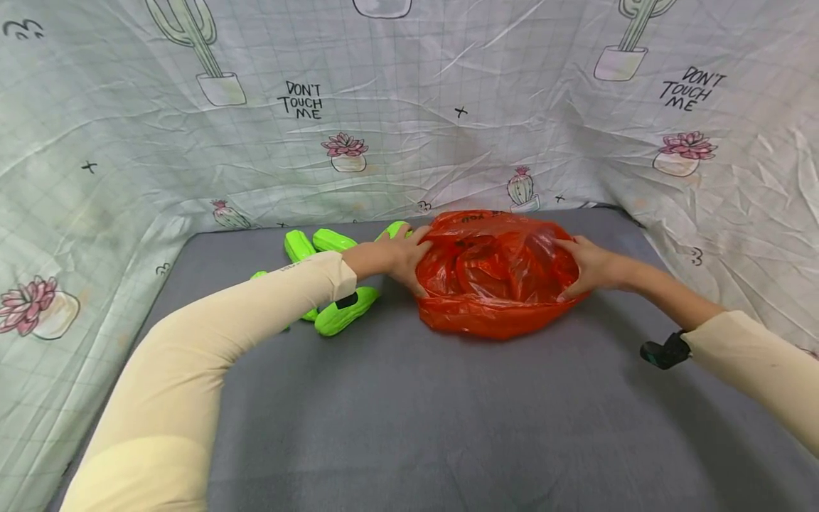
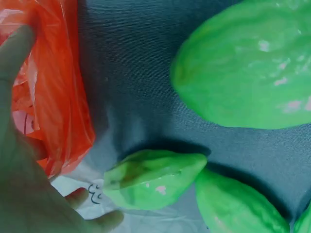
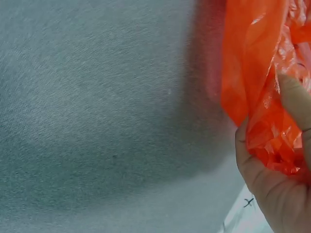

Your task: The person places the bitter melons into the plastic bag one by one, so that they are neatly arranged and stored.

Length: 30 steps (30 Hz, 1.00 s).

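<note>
A crumpled red plastic bag [image 1: 499,316] lies on the dark grey surface, its mouth facing up and its rim turned outward. At its left side, my left hand [image 1: 403,259] has its thumb inside the mouth, with other fingers spread outside in the left wrist view. My right hand [image 1: 595,267] grips the opposite side. In the right wrist view, the thumb [image 3: 294,99] is on the inner film and a finger lies along the outside. Beside my left hand are several bright green, ridged, papaya-like fruits [image 1: 345,313], some partly hidden by the left sleeve.
Pale cloth [image 1: 397,78] printed with potted cacti hangs behind and along both sides. The grey surface [image 1: 448,427] stretches in front of the bag. A dark strap-mounted device [image 1: 665,350] sits at the right wrist.
</note>
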Tool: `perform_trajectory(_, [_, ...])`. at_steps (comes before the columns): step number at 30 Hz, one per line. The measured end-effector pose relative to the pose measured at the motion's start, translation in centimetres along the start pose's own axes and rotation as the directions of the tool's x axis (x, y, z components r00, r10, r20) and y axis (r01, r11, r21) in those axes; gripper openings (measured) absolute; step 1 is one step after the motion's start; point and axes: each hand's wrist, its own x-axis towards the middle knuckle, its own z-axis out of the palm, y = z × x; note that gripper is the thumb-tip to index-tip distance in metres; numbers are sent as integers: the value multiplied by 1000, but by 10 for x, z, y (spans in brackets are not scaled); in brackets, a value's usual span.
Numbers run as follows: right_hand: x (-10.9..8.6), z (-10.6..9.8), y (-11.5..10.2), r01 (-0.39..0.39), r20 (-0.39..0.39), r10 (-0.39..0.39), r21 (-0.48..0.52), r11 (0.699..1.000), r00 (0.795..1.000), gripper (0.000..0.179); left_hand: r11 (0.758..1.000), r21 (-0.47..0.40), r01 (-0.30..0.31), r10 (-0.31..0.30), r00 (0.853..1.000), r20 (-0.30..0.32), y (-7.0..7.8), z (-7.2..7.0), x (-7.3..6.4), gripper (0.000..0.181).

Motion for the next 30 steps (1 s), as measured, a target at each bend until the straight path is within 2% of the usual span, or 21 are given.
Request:
perform_trajectory(2, [-1,3,-1,40,-22,-41,-46,998,999,108,999,31,13,-13,1000,-3,-1,3,-1,115])
perform_trajectory(5, [-3,6,1,112,-31,-114,-49,992,993,100,999,51,13,-13,1000,-7,-3,6,-4,117])
perform_trajectory(8, [-5,7,2,195,-31,-197,-52,979,980,89,1000,17,-13,13,1000,-24,-4,3,-6,115])
perform_trajectory(10, [-5,8,2,242,-26,-246,-97,965,969,83,999,-18,-39,38,999,-36,-3,-1,-6,111])
perform_trajectory(13, [-2,10,-1,264,10,-267,-177,948,964,73,995,-48,-84,82,996,-46,-1,-4,-5,106])
perform_trajectory(17, [3,14,-7,223,84,-209,-227,948,974,60,990,-33,-137,135,989,-58,9,-1,3,98])
perform_trajectory(20, [7,17,-11,148,104,-126,-236,960,986,46,990,-35,-139,135,988,-78,19,3,14,92])
perform_trajectory(22, [11,20,-13,85,104,-61,-237,968,993,43,992,-37,-119,116,990,-85,25,4,20,91])
perform_trajectory(24, [15,22,-14,27,95,-5,-235,972,995,50,996,-21,-91,90,993,-73,28,6,26,92])
perform_trajectory(27, [19,25,-15,-24,71,43,-247,969,997,61,999,32,-42,43,999,-27,28,8,31,91])
perform_trajectory(30, [17,25,-12,-54,38,68,-290,955,997,63,996,87,2,-4,1000,30,23,11,33,88])
